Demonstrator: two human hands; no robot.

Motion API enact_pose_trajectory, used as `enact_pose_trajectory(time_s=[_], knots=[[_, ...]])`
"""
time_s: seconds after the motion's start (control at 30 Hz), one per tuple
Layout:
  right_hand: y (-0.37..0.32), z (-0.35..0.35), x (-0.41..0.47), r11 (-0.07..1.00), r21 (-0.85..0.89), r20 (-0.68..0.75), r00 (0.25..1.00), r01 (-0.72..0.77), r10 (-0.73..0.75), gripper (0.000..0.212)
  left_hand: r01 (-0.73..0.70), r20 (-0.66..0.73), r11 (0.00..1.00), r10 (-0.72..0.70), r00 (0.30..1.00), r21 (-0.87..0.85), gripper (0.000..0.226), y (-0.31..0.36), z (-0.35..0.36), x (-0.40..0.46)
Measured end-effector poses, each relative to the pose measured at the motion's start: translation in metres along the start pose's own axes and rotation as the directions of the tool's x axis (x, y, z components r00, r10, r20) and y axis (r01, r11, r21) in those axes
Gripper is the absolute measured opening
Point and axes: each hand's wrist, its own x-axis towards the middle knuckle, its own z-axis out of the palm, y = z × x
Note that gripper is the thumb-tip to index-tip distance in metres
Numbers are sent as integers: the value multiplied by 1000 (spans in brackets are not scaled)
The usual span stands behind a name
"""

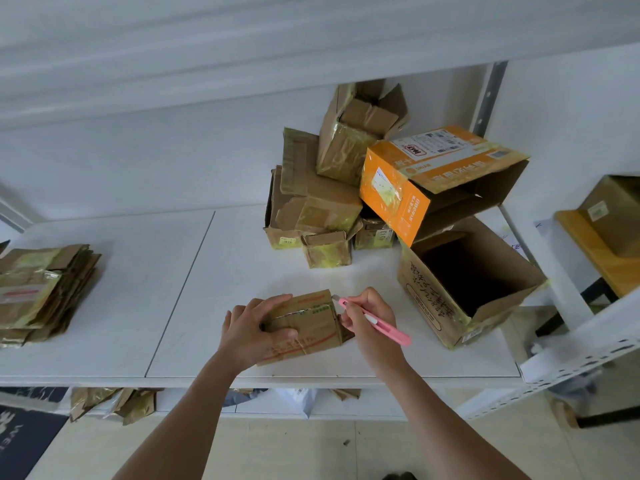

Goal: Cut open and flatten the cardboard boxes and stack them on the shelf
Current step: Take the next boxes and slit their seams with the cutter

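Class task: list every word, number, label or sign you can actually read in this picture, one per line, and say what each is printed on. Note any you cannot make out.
"SHIAN": beside the round logo on the orange box.
White shipping labels on the orange box: too small to read.
Handwriting on the open brown box: not legible.
Red print on the small box under the left hand: blurred.

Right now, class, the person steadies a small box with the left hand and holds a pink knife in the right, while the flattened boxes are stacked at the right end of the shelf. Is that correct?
Not quite. The head view shows the flattened boxes stacked at the left end of the shelf, not the right. The rest holds: the left hand steadies the small box, and the right hand holds the pink knife.
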Motion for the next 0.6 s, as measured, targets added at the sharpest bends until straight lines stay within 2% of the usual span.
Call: enact_pose_trajectory(time_s=[0.2, 0.47, 0.53, 0.6], knots=[[2, -4, -10, 999, 35, 55, 998, 40, -42, 18, 2, 0, 1000, -2, 1000, 6, 50, -3, 1, 2], [1, -8, -23, 1000, -20, 102, 995, 21, -19, 16, 30, 16, 1000, -30, 999, -2, 50, -3, 2, 2], [-6, -15, -22, 999, -40, 154, 988, 20, -13, 16, 52, 27, 999, -52, 998, 12, 49, 0, 2, -1], [-12, -24, -20, 998, -65, 173, 985, 14, -2, 18, 114, -25, 993, -113, 993, 41, 46, 3, 3, -4]])
